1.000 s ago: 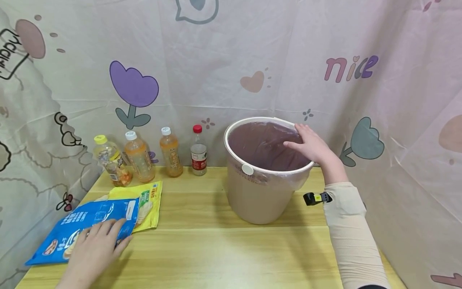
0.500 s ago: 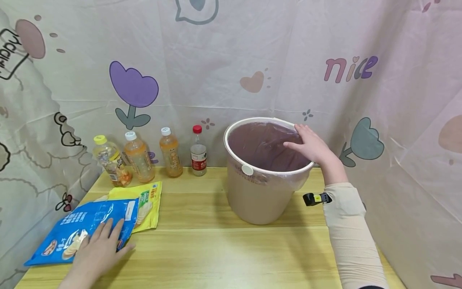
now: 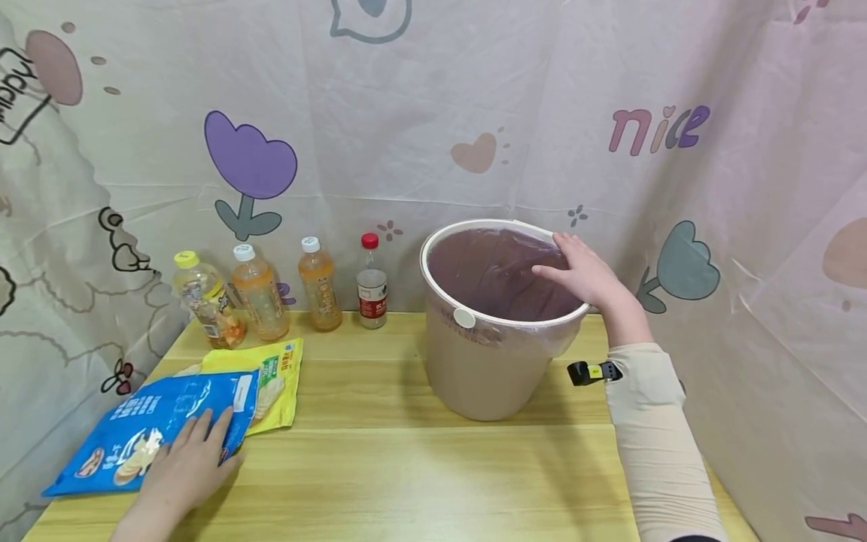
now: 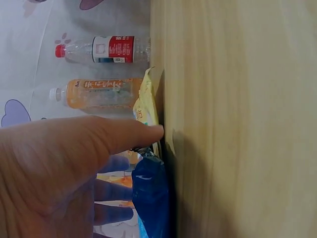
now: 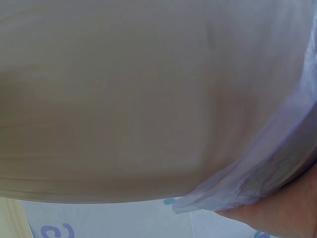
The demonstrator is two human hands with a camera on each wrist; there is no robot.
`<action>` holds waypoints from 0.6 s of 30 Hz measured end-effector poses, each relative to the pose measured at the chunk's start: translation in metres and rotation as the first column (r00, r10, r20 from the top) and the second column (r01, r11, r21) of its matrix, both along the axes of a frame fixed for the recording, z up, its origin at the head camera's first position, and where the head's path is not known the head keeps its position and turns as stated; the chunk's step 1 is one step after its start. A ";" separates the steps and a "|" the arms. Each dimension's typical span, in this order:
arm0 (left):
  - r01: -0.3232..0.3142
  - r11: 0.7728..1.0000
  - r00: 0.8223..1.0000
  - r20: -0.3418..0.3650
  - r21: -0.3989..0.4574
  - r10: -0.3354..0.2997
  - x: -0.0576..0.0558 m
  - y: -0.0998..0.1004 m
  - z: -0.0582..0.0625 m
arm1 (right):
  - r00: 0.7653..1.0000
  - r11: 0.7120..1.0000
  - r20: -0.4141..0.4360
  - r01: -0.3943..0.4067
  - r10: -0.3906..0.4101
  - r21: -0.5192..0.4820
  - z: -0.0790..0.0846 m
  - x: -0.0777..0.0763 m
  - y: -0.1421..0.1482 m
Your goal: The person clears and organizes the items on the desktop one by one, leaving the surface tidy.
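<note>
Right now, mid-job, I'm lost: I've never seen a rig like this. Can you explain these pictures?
No machine here: just a person's two bare hands. The large picture comes from a head-worn camera looking forward and down; the other two come from cameras on the left and right wrists. On the table stand four bottles and a bin; a blue bag lies partly over a yellow bag. The left hand rests spread on the blue bag, and the right hand rests on the bin's upper edge. Neither appears to be lifting anything.
</note>
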State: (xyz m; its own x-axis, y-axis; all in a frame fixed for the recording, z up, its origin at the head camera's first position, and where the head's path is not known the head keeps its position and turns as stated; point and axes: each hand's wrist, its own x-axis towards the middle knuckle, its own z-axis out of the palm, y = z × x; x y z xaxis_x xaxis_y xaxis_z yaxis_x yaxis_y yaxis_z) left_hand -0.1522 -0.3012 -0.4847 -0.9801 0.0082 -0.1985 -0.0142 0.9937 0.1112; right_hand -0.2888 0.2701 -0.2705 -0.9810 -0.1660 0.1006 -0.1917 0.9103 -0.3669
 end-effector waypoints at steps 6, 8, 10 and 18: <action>-0.019 0.999 0.999 0.048 0.032 0.017 -0.007 0.004 0.001 | 1.000 1.000 0.000 0.007 -0.007 -0.003 0.000 0.000 0.000; -0.031 0.998 0.997 0.070 0.047 0.028 -0.009 0.005 0.001 | 1.000 1.000 0.000 0.008 -0.008 -0.004 0.000 0.000 0.000; -0.042 0.998 0.995 0.089 0.057 0.037 -0.011 0.005 0.000 | 1.000 1.000 -0.002 0.008 -0.008 -0.004 0.000 -0.001 0.000; -0.046 0.997 0.992 0.119 0.062 0.039 -0.018 0.007 -0.002 | 1.000 1.000 -0.001 0.012 -0.012 0.001 0.000 -0.001 0.000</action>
